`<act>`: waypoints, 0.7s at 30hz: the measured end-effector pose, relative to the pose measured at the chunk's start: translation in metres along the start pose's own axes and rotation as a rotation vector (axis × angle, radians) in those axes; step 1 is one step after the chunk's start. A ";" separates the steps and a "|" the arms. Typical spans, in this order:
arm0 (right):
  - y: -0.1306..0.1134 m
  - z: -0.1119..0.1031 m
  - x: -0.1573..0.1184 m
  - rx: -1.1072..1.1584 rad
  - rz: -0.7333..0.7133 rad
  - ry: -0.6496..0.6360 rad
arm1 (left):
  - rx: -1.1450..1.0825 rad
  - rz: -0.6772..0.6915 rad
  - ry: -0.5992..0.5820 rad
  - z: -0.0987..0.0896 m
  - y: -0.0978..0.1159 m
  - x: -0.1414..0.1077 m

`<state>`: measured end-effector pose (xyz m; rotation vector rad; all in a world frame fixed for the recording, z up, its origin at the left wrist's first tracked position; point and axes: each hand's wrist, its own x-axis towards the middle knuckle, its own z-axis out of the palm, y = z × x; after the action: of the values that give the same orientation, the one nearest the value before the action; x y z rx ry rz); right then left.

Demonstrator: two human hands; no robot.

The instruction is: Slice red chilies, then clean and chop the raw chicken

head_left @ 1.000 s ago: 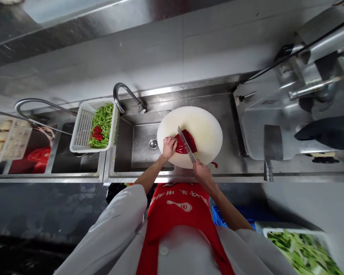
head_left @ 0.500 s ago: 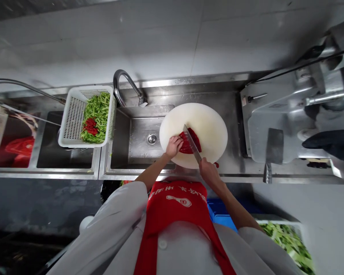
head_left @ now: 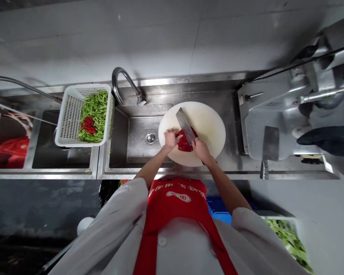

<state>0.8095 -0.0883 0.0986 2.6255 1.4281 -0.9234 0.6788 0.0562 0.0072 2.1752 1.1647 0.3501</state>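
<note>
A glossy piece of red pepper (head_left: 184, 144) lies on a round white cutting board (head_left: 210, 118). At its left edge is my left hand (head_left: 171, 139), fingers bent down and the thumb pressed against the pepper. My right hand (head_left: 201, 149) is wrapped round the handle of a cleaver (head_left: 185, 123). The cleaver's broad blade slants up and left across the pepper, its flat face showing and its tip over bare board. Part of the pepper is hidden under the blade.
A white basket (head_left: 71, 118) of green strips and a small red heap stands to the left. Between it and the board are a faucet (head_left: 119, 86) and a steel sink (head_left: 136, 149). Another cleaver (head_left: 271, 143) lies at the right, near the counter edge.
The cleaver has tipped from nearly edge-on to showing its broad face, its tip moving up and left. My right hand has moved up and slightly left; the left fingers have shifted slightly left.
</note>
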 end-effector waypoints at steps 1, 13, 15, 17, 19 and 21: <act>0.000 0.001 0.000 0.005 0.000 0.003 | 0.014 -0.012 0.007 -0.006 -0.003 0.011; 0.037 -0.006 -0.032 0.123 0.129 0.266 | 0.222 0.385 -0.421 -0.046 0.015 0.005; 0.060 -0.003 -0.043 0.139 0.211 0.314 | 0.360 0.485 -0.597 -0.040 0.029 0.002; 0.082 0.005 -0.054 0.161 0.269 0.319 | 0.466 0.497 -0.687 -0.041 0.037 0.007; 0.099 0.016 -0.064 0.191 0.319 0.293 | 0.520 0.500 -0.771 -0.048 0.041 0.015; 0.108 0.029 -0.072 0.223 0.358 0.252 | 0.506 0.524 -0.854 -0.054 0.047 0.023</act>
<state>0.8485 -0.2144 0.0831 3.1123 0.8756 -0.7708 0.6950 0.0783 0.0773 2.6047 0.2002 -0.6897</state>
